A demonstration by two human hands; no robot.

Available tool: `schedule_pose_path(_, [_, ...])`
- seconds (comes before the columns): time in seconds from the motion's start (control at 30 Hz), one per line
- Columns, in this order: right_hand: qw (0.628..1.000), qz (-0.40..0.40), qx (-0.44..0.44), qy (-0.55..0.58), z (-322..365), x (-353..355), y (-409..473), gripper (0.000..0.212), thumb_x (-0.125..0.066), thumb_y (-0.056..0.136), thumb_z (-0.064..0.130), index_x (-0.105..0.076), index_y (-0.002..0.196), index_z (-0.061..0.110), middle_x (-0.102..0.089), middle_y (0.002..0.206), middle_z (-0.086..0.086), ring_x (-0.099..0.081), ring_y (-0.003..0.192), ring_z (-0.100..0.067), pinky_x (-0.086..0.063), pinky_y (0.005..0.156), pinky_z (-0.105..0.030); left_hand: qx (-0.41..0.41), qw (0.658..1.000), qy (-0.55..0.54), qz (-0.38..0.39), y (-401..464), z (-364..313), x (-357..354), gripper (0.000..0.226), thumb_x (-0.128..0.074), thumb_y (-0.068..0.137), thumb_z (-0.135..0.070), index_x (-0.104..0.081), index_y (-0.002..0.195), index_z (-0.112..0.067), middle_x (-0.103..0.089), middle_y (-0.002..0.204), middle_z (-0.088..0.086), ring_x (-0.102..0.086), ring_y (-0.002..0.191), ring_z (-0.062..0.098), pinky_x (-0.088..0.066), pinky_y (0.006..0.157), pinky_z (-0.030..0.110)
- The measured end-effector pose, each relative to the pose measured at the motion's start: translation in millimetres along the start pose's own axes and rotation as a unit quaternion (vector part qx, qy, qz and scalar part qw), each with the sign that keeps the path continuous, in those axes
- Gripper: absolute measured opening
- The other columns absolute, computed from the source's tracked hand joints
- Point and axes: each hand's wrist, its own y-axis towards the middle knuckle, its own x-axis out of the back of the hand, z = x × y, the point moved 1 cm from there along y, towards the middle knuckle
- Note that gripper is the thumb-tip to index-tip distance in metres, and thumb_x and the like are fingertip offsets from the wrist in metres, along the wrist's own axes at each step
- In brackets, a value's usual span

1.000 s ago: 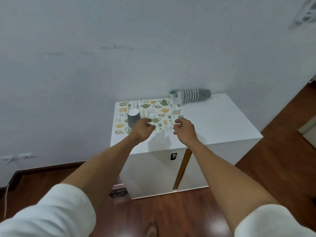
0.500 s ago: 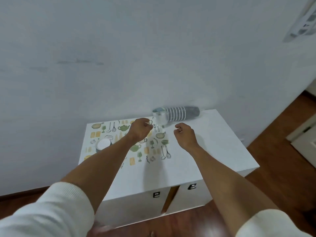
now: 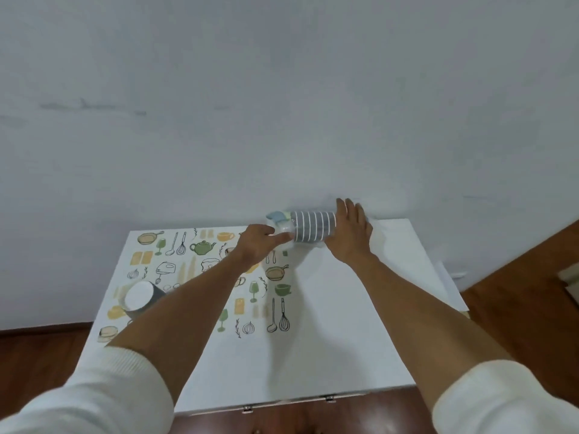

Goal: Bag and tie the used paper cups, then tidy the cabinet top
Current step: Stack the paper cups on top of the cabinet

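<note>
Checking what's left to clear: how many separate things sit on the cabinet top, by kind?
Stack of nested grey cups in a clear bag: 1, held between left hand and right hand
Loose single grey cup: 1
Printed mat: 1
Total: 3

Both arms are reaching fwd, fully extended, sleeves (image 3: pixel 94 393) pushed up to approx the elbows, forearms bare. L hand (image 3: pixel 255 244) is sitting at the open end of the cup stack (image 3: pixel 313 226), knuckles up, thumb + fingertips (image 3: pixel 283 237) pinching at the clear wrap there. R hand (image 3: pixel 351 233) is resting at the stack's far end, palm down, fingers (image 3: pixel 344 208) spread and pointing away from the body, laid over that end; can't tell if it's actually gripping. Wrists are near level, L forearm angling in toward the stack from the left, R forearm coming in from the right.
</note>
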Motion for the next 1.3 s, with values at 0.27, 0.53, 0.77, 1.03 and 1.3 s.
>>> schedule_pose_path(0.27, [0.984, 0.073, 0.096, -0.131, -53, -15, 46, 0.078, -0.071, 0.082, 0.017, -0.031, 0.147, 0.029, -0.044, 0.142, -0.005, -0.038, 0.133, -0.036, -0.03, 0.107, -0.055, -0.082, 0.994, 0.056, -0.052, 12, -9, -19, 0.007, -0.052, 0.106, -0.034, -0.051, 0.1, -0.03, -0.063, 0.098, -0.004, -0.057, 0.075, 0.011, -0.046, 0.065, 0.02])
schedule_pose_path(0.53, [0.978, 0.171, 0.115, -0.027, -46, 9, 55, 0.067, -0.07, 0.079, 0.014, -0.038, 0.134, 0.033, -0.041, 0.109, -0.007, -0.05, 0.106, -0.038, -0.042, 0.084, -0.041, -0.06, 0.996, -0.053, -0.034, 3, -23, -7, 0.013, -0.049, 0.106, -0.02, -0.059, 0.101, -0.025, -0.064, 0.086, -0.012, -0.055, 0.076, 0.009, -0.044, 0.069, 0.026])
schedule_pose_path(0.77, [0.964, 0.221, 0.14, -0.046, -36, 9, 32, 0.06, -0.067, 0.079, 0.0, -0.046, 0.133, 0.016, -0.048, 0.119, -0.016, -0.057, 0.104, -0.034, -0.048, 0.074, -0.034, 0.032, 0.988, -0.151, -0.017, -9, -11, 12, 0.015, -0.059, 0.095, -0.012, -0.067, 0.101, -0.023, -0.072, 0.109, -0.003, -0.061, 0.101, 0.017, -0.042, 0.088, 0.033])
schedule_pose_path(1.03, [0.984, 0.116, 0.083, -0.108, -11, 15, 11, 0.024, -0.055, 0.088, -0.003, -0.057, 0.11, 0.006, -0.059, 0.111, -0.016, -0.065, 0.1, -0.036, -0.042, 0.068, -0.032, 0.07, 0.976, -0.198, -0.056, -17, 5, 23, 0.008, -0.071, 0.088, -0.01, -0.076, 0.094, -0.009, -0.075, 0.095, 0.006, -0.067, 0.082, 0.021, -0.048, 0.066, 0.021])
schedule_pose_path(1.3, [0.971, 0.083, 0.051, -0.216, 1, 17, 10, 0.026, -0.061, 0.085, -0.007, -0.064, 0.107, 0.007, -0.067, 0.109, -0.011, -0.065, 0.106, -0.03, -0.053, 0.081, -0.033, 0.043, 0.974, -0.191, -0.112, -22, 10, 34, 0.014, -0.066, 0.086, -0.004, -0.074, 0.083, 0.008, -0.07, 0.076, 0.013, -0.062, 0.065, 0.022, -0.049, 0.058, 0.02])
